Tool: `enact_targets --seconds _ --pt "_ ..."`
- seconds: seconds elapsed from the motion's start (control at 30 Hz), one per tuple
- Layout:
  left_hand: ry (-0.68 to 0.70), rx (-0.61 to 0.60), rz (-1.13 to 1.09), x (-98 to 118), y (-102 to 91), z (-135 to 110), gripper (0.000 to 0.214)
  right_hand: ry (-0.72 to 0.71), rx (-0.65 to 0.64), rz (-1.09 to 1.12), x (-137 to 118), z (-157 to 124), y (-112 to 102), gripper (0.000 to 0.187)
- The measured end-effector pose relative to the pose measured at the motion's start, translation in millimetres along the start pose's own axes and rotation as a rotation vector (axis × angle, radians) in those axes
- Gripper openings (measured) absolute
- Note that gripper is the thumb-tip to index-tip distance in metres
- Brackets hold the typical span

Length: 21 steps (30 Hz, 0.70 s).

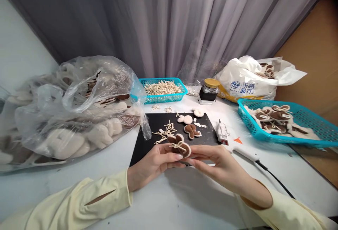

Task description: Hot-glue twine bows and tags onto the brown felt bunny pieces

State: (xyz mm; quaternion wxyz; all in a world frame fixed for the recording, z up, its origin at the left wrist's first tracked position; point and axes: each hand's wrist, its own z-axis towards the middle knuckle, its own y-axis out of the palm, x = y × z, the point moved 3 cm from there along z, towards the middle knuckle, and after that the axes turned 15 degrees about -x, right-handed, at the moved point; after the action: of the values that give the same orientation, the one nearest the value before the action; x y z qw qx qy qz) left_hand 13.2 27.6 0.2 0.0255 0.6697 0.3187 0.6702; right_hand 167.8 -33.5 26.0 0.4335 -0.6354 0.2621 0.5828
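Observation:
Between my two hands is a brown bunny-shaped felt piece (185,150) with a cream fuzzy edge and a small cream bow tied across it. My left hand (161,159) pinches its left side, thumb in front. On the other side, my right hand (211,157) grips the rim with fingertips and thumb. Beyond them on a black mat (145,152) lie another brown bunny piece (192,130), a white fuzzy bunny piece (185,119), small white labels (197,124) and loose cream bows (169,129). A further white fuzzy piece (198,112) sits at the mat's far edge.
A white glue gun (223,133) lies right of the mat, its cord trailing right. Turquoise baskets hold bows (158,98) and finished bunny pieces (280,113). A large clear bag (79,99) of pieces fills the left. Behind stand a dark jar (208,92) and a white bag (245,78).

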Motion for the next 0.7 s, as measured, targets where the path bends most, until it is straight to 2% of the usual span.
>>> enact_targets --seconds 0.33,0.5,0.7 --pt "-0.056 -0.068 -0.013 1 2.8 0 0.017 0.039 0.153 0.169 20 3 -5 0.018" --pt "-0.063 -0.087 -0.010 1 3.0 0 0.017 0.055 0.139 0.180 21 3 -7 0.018" --pt "-0.076 -0.115 -0.011 1 3.7 0 0.019 0.174 0.174 0.252 19 3 -9 0.023"
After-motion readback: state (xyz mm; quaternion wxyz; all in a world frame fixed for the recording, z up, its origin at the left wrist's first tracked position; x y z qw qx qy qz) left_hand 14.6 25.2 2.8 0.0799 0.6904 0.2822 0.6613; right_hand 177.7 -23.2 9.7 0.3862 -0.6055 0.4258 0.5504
